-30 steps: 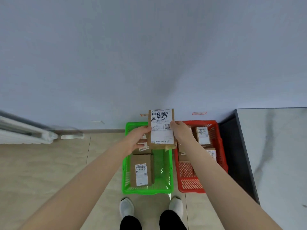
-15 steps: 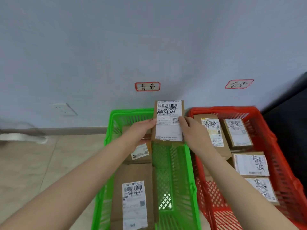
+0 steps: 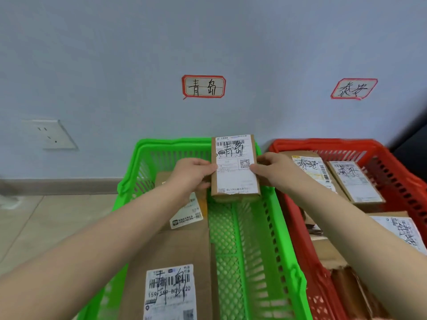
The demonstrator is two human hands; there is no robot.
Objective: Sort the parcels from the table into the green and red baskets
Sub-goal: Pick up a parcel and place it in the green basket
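Observation:
A small brown cardboard parcel (image 3: 234, 167) with a white shipping label and black handwriting is held label-up inside the far end of the green basket (image 3: 261, 218). My left hand (image 3: 193, 173) grips its left edge and my right hand (image 3: 273, 170) grips its right edge. Two more parcels lie in the green basket: a large one (image 3: 171, 273) near me and a smaller one (image 3: 184, 211) partly under my left wrist. The red basket (image 3: 397, 162) to the right holds several labelled parcels (image 3: 355, 181).
Two handwritten red-bordered labels are stuck on the wall, one (image 3: 203, 87) above the green basket and one (image 3: 353, 88) above the red basket. A wall socket (image 3: 49, 135) is at the left. Beige floor tiles (image 3: 46, 222) lie left of the baskets.
The view has closed in on the baskets. Both hands have lowered the parcel toward the far end of the green basket, still gripping it.

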